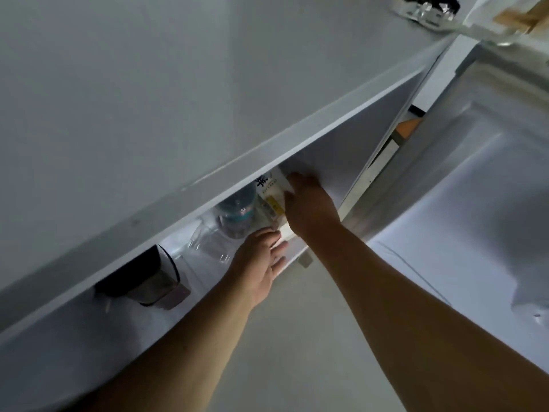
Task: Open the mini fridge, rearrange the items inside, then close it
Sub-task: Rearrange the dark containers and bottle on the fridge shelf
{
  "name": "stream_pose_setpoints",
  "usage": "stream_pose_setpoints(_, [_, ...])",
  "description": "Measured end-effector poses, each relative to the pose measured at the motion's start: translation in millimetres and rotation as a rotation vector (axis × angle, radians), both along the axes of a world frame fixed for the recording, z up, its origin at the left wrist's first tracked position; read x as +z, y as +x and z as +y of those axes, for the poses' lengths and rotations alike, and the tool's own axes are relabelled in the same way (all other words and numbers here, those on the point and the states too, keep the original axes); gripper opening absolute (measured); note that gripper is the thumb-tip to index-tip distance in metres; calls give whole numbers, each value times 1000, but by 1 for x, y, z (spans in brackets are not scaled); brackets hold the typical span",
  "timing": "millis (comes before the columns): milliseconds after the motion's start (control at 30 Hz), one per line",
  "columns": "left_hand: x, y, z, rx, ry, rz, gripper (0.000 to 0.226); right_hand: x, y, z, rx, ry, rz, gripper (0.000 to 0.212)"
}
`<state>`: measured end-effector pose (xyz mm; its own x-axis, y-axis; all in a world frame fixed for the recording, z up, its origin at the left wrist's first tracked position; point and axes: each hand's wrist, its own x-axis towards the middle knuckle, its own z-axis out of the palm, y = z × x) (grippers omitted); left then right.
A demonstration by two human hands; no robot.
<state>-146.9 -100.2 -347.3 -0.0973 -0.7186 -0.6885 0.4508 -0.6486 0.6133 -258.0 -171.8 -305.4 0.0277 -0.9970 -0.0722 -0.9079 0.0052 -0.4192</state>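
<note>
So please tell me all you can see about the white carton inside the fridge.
The carton is a tall white pack, cardboard by its look, with dark printed characters near the top and a yellow patch lower down. It stands at the right end of the open fridge, beside a clear bottle. The right hand covers its right side. The left hand is spread open near its base. Whether it is opened cannot be told.

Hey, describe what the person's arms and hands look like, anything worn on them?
Both forearms are bare as far as the picture shows, with no sleeves in view. The left hand and the right hand wear no gloves. No rings, watch or wristband can be seen. The image is dim and slightly blurred, so fine detail is unclear.
</note>
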Motion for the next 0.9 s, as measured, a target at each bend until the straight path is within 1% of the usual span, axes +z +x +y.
stream_pose_setpoints(67, [-1, 1, -7, 18, -35, -5, 22, -3, 5, 1, -35, -70, -101, 44])
stream_pose_setpoints(100, [-3, 2, -6, 1, -60, -40, 23, -3, 8, 5, -55, -140, -132, 45])
stream_pose_setpoints(167, [-7, 8, 3, -15, -81, -202, 21, 1, 18, 16, -41, -383, -78, 51])
stream_pose_setpoints(200, [-10, 13, 9, 21, -76, -312, 20, 3, 25, 20, -13, -512, -54, 53])
stream_pose_setpoints(233, [-13, 18, 15, 83, -59, -391, 18, 4, 33, 22, 24, -588, -63, 57])
stream_pose_setpoints(267, [-14, 24, 20, 158, -38, -422, 19, 5, 41, 23, 69, -569, -86, 63])
stream_pose_setpoints(300, [-14, 29, 22, 233, -24, -419, 21, 5, 48, 21, 109, -471, -102, 73])
stream_pose_setpoints(367, [-11, 38, 21, 334, -32, -378, 30, 1, 59, 14, 174, -207, -32, 94])
stream_pose_setpoints(400, [-8, 40, 19, 363, -47, -353, 35, -1, 61, 9, 207, -127, 18, 99])
stream_pose_setpoints(433, [-5, 41, 16, 387, -63, -320, 39, -2, 63, 7, 237, -102, 51, 100])
stream_pose_setpoints(500, [1, 40, 13, 393, -104, -259, 46, -2, 62, 7, 258, -151, 31, 99])
stream_pose_setpoints(567, [6, 36, 14, 343, -154, -271, 55, -2, 56, 18, 229, -242, -89, 97])
stream_pose_setpoints(633, [7, 30, 24, 303, -192, -284, 57, -8, 43, 42, 154, -326, -194, 92])
stream_pose_setpoints(667, [6, 26, 32, 291, -193, -280, 56, -14, 35, 57, 111, -336, -209, 90])
stream_pose_setpoints(733, [1, 21, 47, 252, -143, -257, 53, -31, 21, 86, 22, -268, -194, 88])
stream_pose_setpoints(800, [-10, 19, 59, 213, -64, -247, 49, -52, 15, 107, -43, -131, -157, 87])
stream_pose_setpoints(900, [-26, 20, 68, 180, 67, -194, 53, -82, 22, 113, -63, 4, -105, 86])
